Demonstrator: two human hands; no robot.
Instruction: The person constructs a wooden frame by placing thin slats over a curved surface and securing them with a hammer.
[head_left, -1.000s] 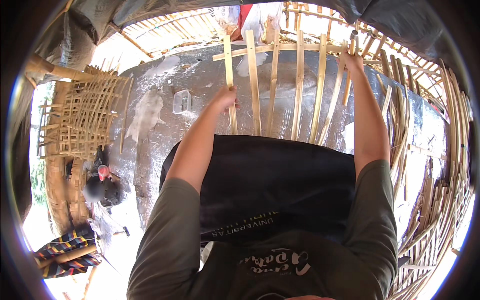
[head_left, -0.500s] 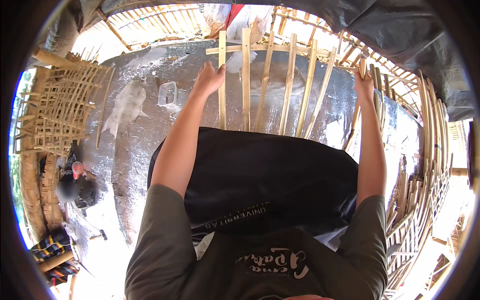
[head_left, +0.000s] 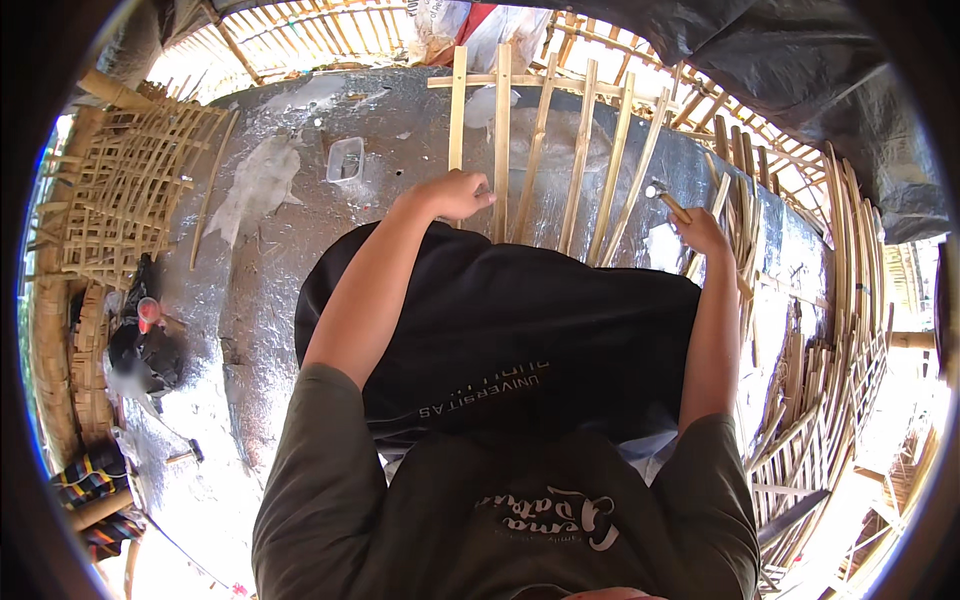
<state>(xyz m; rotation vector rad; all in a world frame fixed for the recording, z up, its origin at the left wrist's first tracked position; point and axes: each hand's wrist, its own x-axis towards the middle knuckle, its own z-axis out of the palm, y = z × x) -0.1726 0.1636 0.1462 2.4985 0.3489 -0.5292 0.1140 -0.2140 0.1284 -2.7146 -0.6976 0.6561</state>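
Observation:
A row of pale bamboo slats (head_left: 458, 110) stands fanned out from a thin crosspiece (head_left: 480, 80), their near ends reaching the black cloth (head_left: 540, 320) over my lap. My left hand (head_left: 455, 195) hovers over the first two slats at the left, fingers curled in together. Whether something small is pinched there cannot be made out. In my right hand (head_left: 703, 232) is a hammer (head_left: 676, 206), gripped by its wooden handle. Its metal head points up and left, just right of the last slat and raised off the work.
A clear plastic tub (head_left: 346, 160) sits on the worn grey surface (head_left: 330, 215). Woven bamboo lattice (head_left: 130, 190) lies at the left, near a dark bundle (head_left: 145, 350) with a red item. Bamboo strips (head_left: 800, 430) pile up along the right. Black sheeting (head_left: 820, 100) hangs at upper right.
My left hand has left the first slat's far end and come nearer, to the right. The right hand has drawn back toward me, the hammer's head now tipped left. The slats shifted slightly.

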